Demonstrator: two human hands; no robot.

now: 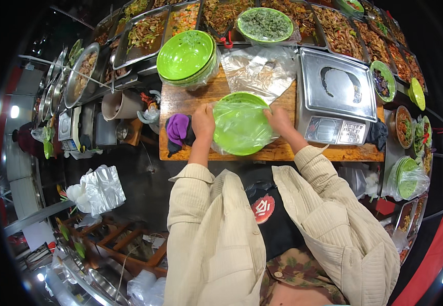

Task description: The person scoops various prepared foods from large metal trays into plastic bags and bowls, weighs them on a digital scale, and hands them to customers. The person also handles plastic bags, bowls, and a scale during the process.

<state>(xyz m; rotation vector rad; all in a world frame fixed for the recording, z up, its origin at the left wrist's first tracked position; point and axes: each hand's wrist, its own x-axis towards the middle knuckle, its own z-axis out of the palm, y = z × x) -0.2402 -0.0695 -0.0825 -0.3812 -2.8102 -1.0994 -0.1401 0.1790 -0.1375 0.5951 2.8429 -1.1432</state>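
Note:
Both my hands are on a green bowl wrapped in a clear plastic bag, above the front part of a wooden board. At its left rim, my left hand grips the bowl and film. My right hand pinches the bag at the right rim. Behind them lie flattened clear plastic bags. A stack of green bowls, bagged as well, stands at the back left of the board. Beside my left hand is a bunched purple and black cloth.
A digital scale with a steel pan stands to the right. Steel trays of cooked food line the back, with a film-covered green bowl at their edge. A bundle of plastic bags hangs at left. More bagged bowls sit at right.

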